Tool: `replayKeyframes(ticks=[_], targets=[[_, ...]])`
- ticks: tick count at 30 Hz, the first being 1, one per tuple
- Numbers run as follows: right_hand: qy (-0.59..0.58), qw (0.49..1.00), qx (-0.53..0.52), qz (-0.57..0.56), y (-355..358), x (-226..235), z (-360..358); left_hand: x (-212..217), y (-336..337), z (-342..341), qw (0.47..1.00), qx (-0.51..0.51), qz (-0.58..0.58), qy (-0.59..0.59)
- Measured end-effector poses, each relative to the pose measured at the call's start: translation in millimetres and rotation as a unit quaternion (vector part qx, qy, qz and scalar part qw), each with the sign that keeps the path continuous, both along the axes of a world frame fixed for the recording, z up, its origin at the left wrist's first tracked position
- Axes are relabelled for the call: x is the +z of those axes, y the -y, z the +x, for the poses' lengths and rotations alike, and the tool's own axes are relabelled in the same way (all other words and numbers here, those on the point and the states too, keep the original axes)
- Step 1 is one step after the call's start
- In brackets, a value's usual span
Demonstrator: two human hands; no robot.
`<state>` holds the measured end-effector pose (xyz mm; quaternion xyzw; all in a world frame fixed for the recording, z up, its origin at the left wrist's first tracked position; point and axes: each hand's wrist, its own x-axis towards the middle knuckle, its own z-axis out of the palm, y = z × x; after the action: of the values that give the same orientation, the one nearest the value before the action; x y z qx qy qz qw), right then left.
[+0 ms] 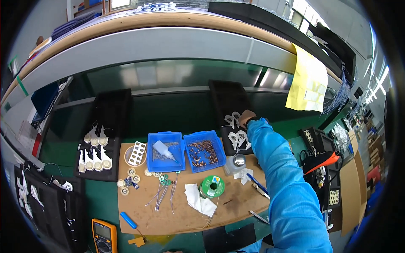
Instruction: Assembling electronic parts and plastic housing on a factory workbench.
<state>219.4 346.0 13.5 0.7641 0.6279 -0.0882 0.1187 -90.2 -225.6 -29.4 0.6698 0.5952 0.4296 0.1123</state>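
Observation:
My right hand (248,117) is stretched far forward over a black foam tray (230,99). Its fingers are curled against a white curved plastic part (236,119) at the hand's left side; the fingertips are partly hidden. Another white plastic part (233,138) lies in the tray nearer to me, among similar pieces. Of my left hand (173,251) only a thin sliver appears at the lower edge, and its fingers do not show.
Blue bins hold thin metal pins (158,152) and copper-coloured pieces (202,152). A green solder spool (212,187), wired boards (165,182) and a blue pen (257,184) lie on the brown board (168,219). An orange multimeter (104,236) is near left; another foam tray (112,105) stands beyond.

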Motion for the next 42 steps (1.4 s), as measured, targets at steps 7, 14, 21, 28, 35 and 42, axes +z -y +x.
replayKeyframes(ticks=[7,14,21,28,35,42], targets=[[-0.065,0.984,-0.024,0.165,-3,-33,9,-4,-4,-2,1.0,-0.008,0.006,-0.004],[-0.013,0.998,0.005,-0.067,-11,-1,10,0,-4,-1,1.0,0.002,-0.001,-0.006],[-0.06,0.974,0.191,0.11,-22,-24,30,-1,-5,0,1.0,-0.008,-0.012,-0.013],[-0.093,0.986,0.103,0.093,-14,-14,17,-2,-4,2,1.0,0.012,-0.006,-0.012],[-0.098,0.98,0.152,0.083,-5,-13,17,-8,0,3,1.0,0.023,-0.012,-0.013],[-0.089,0.971,0.144,0.171,-18,-37,36,-5,3,5,0.999,0.025,-0.018,-0.028]])
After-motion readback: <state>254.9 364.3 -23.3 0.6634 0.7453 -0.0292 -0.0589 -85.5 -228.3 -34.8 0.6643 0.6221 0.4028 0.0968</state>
